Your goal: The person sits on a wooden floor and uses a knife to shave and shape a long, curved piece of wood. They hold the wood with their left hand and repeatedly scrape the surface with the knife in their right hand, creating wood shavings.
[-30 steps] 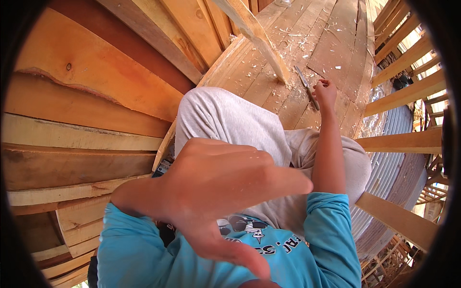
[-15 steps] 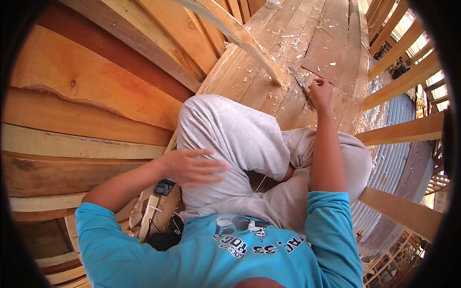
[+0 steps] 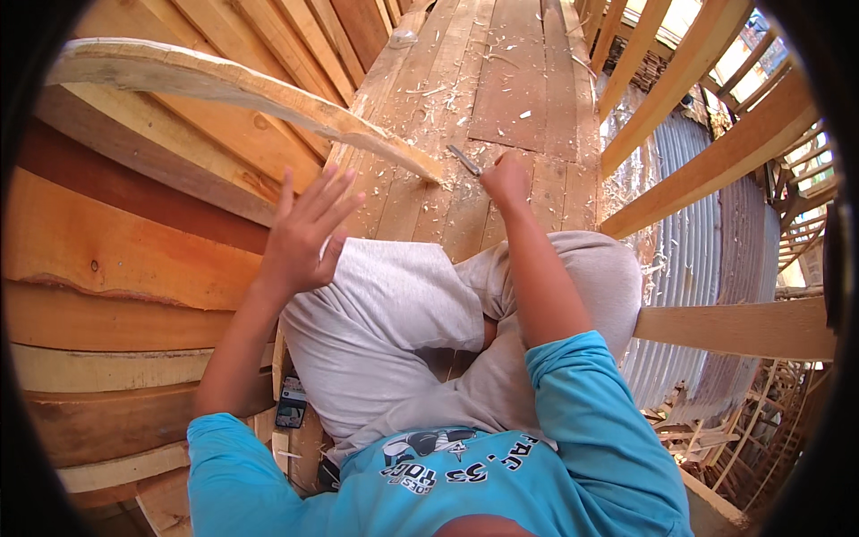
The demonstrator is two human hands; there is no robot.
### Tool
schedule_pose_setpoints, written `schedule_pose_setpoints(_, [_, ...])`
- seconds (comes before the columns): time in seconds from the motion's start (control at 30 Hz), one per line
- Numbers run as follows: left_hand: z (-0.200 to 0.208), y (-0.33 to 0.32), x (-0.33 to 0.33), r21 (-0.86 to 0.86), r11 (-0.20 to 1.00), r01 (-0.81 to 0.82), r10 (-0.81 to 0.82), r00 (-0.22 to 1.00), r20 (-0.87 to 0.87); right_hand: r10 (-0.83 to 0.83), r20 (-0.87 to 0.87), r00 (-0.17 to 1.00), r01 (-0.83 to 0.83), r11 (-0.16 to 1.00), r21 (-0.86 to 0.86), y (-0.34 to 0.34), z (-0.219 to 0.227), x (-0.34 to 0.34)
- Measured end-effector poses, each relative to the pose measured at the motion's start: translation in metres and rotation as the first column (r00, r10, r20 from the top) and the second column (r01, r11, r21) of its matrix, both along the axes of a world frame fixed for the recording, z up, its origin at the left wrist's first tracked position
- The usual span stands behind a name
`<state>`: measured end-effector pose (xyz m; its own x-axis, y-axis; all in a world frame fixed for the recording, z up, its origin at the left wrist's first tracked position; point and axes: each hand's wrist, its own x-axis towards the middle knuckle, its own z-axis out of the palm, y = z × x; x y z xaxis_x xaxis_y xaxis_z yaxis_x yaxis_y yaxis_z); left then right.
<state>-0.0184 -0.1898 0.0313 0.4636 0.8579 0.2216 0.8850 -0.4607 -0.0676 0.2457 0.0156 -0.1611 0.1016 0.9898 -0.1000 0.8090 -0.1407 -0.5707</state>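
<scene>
I sit cross-legged on a plank floor (image 3: 501, 98) strewn with wood shavings. My right hand (image 3: 506, 179) reaches forward and is shut on a metal blade tool (image 3: 463, 159), whose tip points up and left toward the end of a long curved plank (image 3: 268, 94). My left hand (image 3: 304, 228) is raised above my left knee with fingers spread, holding nothing, just below that curved plank. My grey trousers (image 3: 394, 313) and blue sleeves fill the lower part of the view.
Wide stacked boards (image 3: 116, 242) form a curved wall on my left. Wooden ribs (image 3: 716, 152) and corrugated metal sheet (image 3: 707, 242) lie on the right. A small dark phone-like object (image 3: 292, 403) rests on the floor by my left hip.
My left hand has moved away from the camera, past my knee, and now rises open toward the curved plank. The view has tilted forward. My right hand keeps the blade on the floor.
</scene>
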Motion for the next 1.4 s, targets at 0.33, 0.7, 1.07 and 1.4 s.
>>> schedule_pose_setpoints(0.33, [0.037,0.126,0.005,0.721,0.454,-0.523,-0.499,0.522,0.692,0.223,0.176,0.959,-0.183,0.959,-0.218,0.007,-0.035,0.006])
schedule_pose_setpoints(0.7, [-0.062,0.161,-0.031,0.347,0.935,-0.068,-0.345,-0.398,0.85,0.181,-0.344,0.921,-0.229,0.968,-0.105,0.038,0.01,-0.044])
schedule_pose_setpoints(1.07, [-0.039,0.165,-0.022,0.249,0.967,0.061,-0.194,-0.459,0.867,0.195,-0.456,0.868,-0.336,0.907,-0.252,0.004,0.054,-0.086])
schedule_pose_setpoints(1.4, [-0.034,0.168,-0.024,0.252,0.951,0.177,-0.155,-0.431,0.889,0.213,-0.252,0.944,-0.306,0.853,-0.423,0.01,0.067,-0.099])
